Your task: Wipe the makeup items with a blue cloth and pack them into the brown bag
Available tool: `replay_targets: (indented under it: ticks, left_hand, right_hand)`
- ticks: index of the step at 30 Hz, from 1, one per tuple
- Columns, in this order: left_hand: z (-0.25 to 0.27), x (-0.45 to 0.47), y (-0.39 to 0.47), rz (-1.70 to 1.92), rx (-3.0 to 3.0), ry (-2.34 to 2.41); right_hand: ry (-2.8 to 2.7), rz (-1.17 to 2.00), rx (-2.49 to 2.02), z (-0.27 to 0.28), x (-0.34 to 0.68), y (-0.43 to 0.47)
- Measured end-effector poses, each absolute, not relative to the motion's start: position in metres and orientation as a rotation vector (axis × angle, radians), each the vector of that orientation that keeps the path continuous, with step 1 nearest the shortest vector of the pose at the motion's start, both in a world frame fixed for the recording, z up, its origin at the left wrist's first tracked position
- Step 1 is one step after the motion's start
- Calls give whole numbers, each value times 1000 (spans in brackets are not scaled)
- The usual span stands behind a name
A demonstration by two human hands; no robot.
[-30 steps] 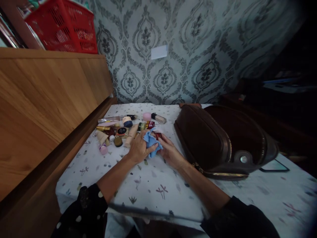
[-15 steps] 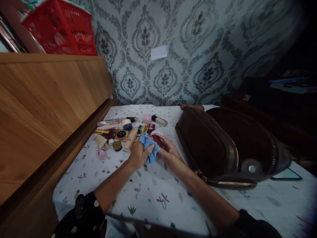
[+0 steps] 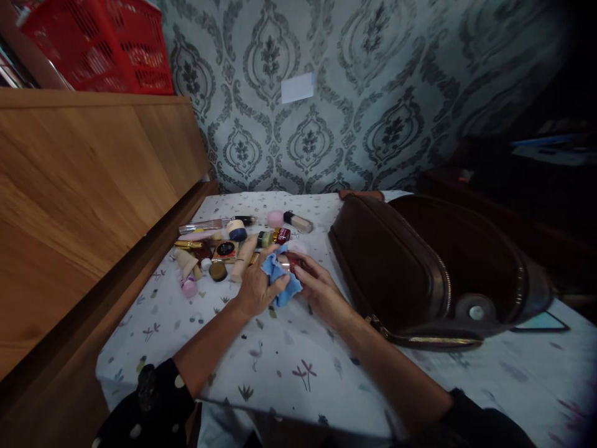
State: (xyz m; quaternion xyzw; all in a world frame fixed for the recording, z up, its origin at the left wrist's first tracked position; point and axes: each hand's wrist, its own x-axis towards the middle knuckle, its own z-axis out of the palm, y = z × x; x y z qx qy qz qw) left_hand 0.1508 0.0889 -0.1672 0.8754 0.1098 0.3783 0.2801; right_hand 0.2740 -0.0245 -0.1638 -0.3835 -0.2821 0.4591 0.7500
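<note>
My left hand (image 3: 256, 287) is closed on a crumpled blue cloth (image 3: 283, 289), pressing it against a small red cosmetic container (image 3: 288, 262). The fingers of my right hand (image 3: 321, 289) grip that container from the other side; its exact kind is partly hidden by cloth and fingers. Just beyond my left hand lie a beige tube (image 3: 243, 258), a black-topped round compact (image 3: 226, 249) and a jar with a dark gold lid (image 3: 217, 270). Past the cloth are a dark red jar (image 3: 282, 235), a pink round item (image 3: 275, 218) and a bottle with a black cap (image 3: 298, 221).
A large dark brown leather bag (image 3: 396, 267) stands on the patterned tablecloth (image 3: 280, 367) to the right, a flat device (image 3: 543, 322) partly behind it. Wooden furniture (image 3: 93, 186) borders the left side, with a red basket (image 3: 102, 46) on top. Wallpaper (image 3: 308, 143) covers the wall behind.
The red container has turned between my hands, so a shiny pinkish part now shows beside the cloth. Both hands stay together in nearly the same place; the view has shifted slightly.
</note>
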Motion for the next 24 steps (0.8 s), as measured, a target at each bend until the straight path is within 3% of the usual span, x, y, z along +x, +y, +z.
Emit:
replay_targets:
  ticks: [5,17,24]
  left_hand:
    - [-162,155,83,1012,2199,393]
    - [-147,158,94,1086,1799,593]
    - [-154,156,77,1039,2236,332]
  right_hand:
    - [-652,885,-881,-170,273,-21]
    - [-585,1048,-799,-159,276,-27]
    - [-758,848,-1039,-173,274,-22]
